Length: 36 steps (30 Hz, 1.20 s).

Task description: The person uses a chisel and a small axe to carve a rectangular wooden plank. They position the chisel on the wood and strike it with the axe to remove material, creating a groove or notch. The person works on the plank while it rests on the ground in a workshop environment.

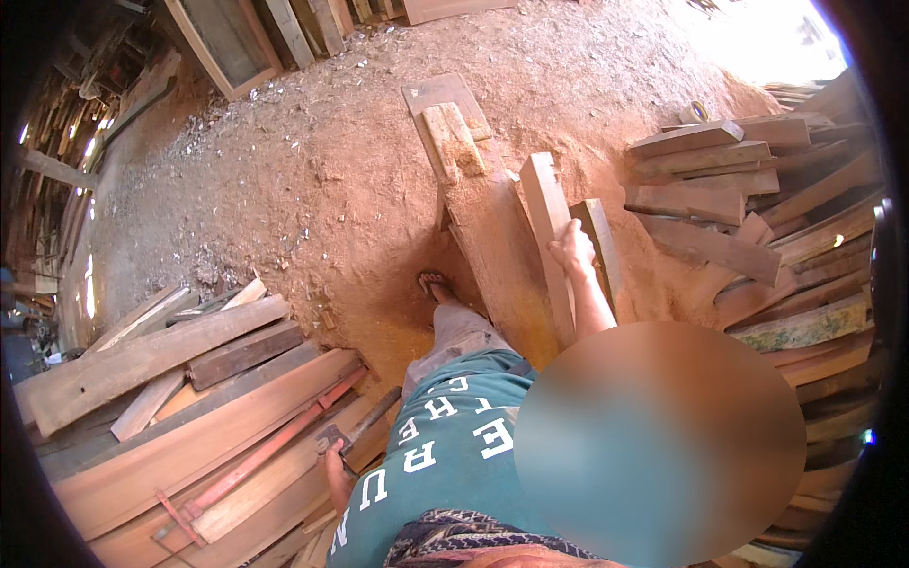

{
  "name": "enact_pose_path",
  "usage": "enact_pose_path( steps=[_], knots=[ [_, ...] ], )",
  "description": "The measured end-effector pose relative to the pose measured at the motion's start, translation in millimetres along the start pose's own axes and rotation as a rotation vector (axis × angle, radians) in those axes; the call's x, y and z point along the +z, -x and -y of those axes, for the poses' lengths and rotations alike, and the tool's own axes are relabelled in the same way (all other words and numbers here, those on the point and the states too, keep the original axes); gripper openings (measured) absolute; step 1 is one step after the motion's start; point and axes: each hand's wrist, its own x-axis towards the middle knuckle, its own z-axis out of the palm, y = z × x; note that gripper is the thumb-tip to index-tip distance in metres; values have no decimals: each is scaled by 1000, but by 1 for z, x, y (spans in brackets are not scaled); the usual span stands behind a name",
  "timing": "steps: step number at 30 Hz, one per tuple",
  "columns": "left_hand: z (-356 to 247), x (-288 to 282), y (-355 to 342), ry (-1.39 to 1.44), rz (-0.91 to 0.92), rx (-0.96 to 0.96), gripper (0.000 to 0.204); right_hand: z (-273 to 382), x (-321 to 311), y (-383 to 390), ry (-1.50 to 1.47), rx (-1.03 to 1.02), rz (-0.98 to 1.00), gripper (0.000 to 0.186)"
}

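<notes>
My right hand (574,248) is closed on the edge of a long wooden plank (547,204) that stands on its narrow side. That plank lies along a wide wooden bench board (497,251), with a second, shorter board (597,237) just to its right. At the lower left, beside my body, my left hand (334,462) is closed around a dark tool with a short wooden handle (374,417); its exact kind is unclear. A wooden block (453,142) sits at the far end of the bench board.
Stacked planks (189,426) and a red bar clamp (256,459) lie at left. Another lumber pile (710,199) rises at right, with a tape roll (694,113) on it. Sawdust covers the floor (312,180). A framed panel (227,43) leans at the back.
</notes>
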Motion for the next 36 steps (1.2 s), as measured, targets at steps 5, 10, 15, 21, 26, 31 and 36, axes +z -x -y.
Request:
enact_pose_path(
  steps=[5, 10, 15, 21, 26, 31, 36],
  knots=[
    [-48, 28, 19, 56, -36, 198, 27, 16, 11, 22, 43, -12, -64, 57],
    [-58, 47, 19, -3, 2, 214, 31, 52, 50, 73, 18, -223, -184, 73],
    [-49, 50, 36, 57, 73, 233, 32, 58, 90, 82, 17, -321, -277, 87],
    [-18, 18, 29, -40, 41, 200, 36, 39, 86, 104, 78, -128, 15, 119],
    [10, -3, -9, -58, 118, 55, 33, 18, 71, 135, -12, 4, 142, 127],
    [26, -6, -35, 105, 198, -15, 34, 12, 77, 134, -17, -58, 144, 130],
    [11, 13, -9, 202, 124, 128, 34, 7, 77, 168, 49, -80, 193, 127]
  ],
)
